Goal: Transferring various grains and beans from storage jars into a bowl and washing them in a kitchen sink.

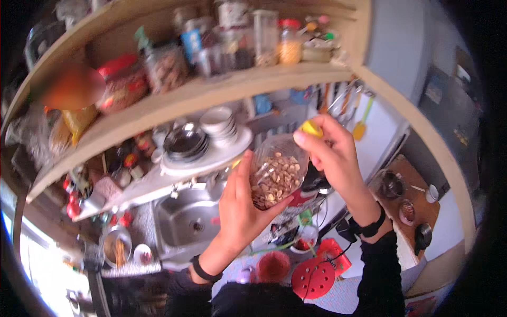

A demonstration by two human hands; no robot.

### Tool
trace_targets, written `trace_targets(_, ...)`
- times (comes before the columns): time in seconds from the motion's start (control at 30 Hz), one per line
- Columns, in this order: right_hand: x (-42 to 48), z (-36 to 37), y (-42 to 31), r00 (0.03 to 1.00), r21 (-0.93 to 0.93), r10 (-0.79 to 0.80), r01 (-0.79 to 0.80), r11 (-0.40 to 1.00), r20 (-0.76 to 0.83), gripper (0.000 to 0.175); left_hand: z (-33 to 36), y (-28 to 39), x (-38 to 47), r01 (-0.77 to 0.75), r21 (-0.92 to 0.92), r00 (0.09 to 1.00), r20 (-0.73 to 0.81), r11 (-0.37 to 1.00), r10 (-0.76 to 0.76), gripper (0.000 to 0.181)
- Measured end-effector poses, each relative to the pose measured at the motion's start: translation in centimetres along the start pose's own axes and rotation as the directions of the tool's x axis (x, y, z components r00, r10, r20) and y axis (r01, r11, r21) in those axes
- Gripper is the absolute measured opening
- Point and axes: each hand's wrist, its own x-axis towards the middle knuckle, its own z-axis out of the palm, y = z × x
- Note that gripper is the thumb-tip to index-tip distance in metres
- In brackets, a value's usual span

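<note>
My left hand (239,214) grips a see-through plastic bag or container (273,146) from the left and below. Inside it lie many small, pale brown pieces (279,174) that look like shelled nuts or beans. Between the thumb and fingers of my right hand (332,150) is a small yellow object (311,128), perhaps a cap or a clip; my fingers partly hide it. The right hand is beside the upper right of the container. Another bit of yellow (236,163) shows behind my left fingers.
A wooden shelf (190,89) with jars crosses above my hands. Below it, a ledge holds stacked white bowls (218,121) and dark bowls (186,140). A steel sink (178,210) lies left. A red stool (313,277) stands below, and a wooden counter (425,198) at right.
</note>
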Motion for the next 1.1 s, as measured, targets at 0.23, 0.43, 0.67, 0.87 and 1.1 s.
trace_targets(0.23, -4.6, 8.4, 11.4, 0.907, -0.339, -0.135, 0.282, 0.898, 0.399, 0.030, -4.5, -4.3, -13.7, 0.539, 0.001, 0.839, 0.091, 0.843, -0.536, 0.083)
trace_targets(0.43, -7.9, 15.5, 13.7, 0.626, -0.116, 0.078, 0.020, 0.993, 0.776, 0.028, -12.7, -4.6, -21.8, 0.761, -0.320, 0.648, 0.330, 0.564, -0.687, 0.077)
trace_targets(0.67, -10.1, 22.8, 15.0, 0.042, 0.081, -0.082, 0.033, 0.996, 0.996, 0.037, -20.1, -5.0, -31.3, 0.870, -0.286, 0.490, 0.410, 0.401, -0.769, 0.079)
trace_targets(0.87, -14.3, 31.6, 13.4, 0.109, -0.278, 0.270, 0.063, 0.959, 0.957, 0.038, -25.5, -7.0, -36.1, 0.896, -0.219, 0.442, 0.353, 0.386, -0.825, 0.081)
trace_targets(1.1, -17.3, 39.8, 13.4, 0.123, -0.156, 0.124, 0.307, 0.939, 0.985, 0.037, -32.4, -10.5, -40.2, 0.876, -0.081, 0.477, 0.280, 0.475, -0.833, 0.081)
